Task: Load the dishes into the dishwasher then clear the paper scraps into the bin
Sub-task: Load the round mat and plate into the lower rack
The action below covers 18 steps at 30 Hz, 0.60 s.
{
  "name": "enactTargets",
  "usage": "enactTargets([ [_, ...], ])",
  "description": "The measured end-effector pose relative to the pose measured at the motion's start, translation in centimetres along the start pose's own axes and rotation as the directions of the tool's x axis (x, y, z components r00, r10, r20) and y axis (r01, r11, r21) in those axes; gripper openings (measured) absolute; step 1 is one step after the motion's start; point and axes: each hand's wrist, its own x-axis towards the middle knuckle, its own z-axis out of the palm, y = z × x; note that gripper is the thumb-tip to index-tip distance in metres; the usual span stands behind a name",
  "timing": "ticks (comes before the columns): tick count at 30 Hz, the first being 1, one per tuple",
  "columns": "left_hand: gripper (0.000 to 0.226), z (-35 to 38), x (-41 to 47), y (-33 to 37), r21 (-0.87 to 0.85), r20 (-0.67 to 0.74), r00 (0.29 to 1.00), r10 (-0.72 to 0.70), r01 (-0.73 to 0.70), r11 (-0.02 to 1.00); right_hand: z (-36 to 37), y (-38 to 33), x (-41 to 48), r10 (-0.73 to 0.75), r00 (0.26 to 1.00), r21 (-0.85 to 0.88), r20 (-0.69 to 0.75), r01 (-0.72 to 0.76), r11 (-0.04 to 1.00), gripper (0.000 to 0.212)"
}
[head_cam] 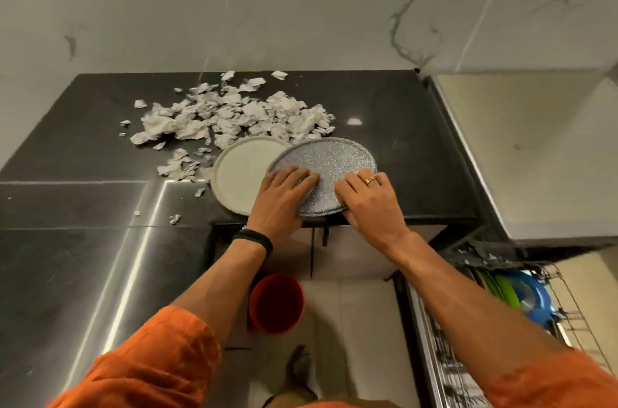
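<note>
Glossy black desk (401,147): my left hand (282,198) lays straight fingers on the round, speckled plate (331,160); my right hand (373,203) pinches its rim. Crumpled scraps (234,113) lie behind.

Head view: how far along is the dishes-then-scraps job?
Done: blue and green dishes stand in the dishwasher rack. In hand: left hand lies flat on the grey speckled plate, right hand grips its near edge; it overlaps the cream plate. Left: both plates, then the paper scraps on the counter into the red bin.
</note>
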Motion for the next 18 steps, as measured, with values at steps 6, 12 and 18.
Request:
enactTargets([
  [6,0.047,0.9,5.0,9.9,-0.106,-0.043,0.963,0.264,-0.267,0.958,-5.9,5.7,-8.5,0.253,0.967,0.006,-0.002,-0.253,0.967,0.024],
  [12,0.05,3.2,7.5,22.8,-0.25,0.086,0.828,0.553,-0.52,0.817,-11.6,10.9,-20.2,0.459,0.873,-0.04,0.163,-0.459,0.887,0.06],
  [18,0.029,7.1,7.1,34.3,-0.296,0.053,0.72,0.692,-0.65,0.7,-13.1,12.6,-31.7,0.601,0.765,-0.035,0.231,-0.611,0.791,0.038],
])
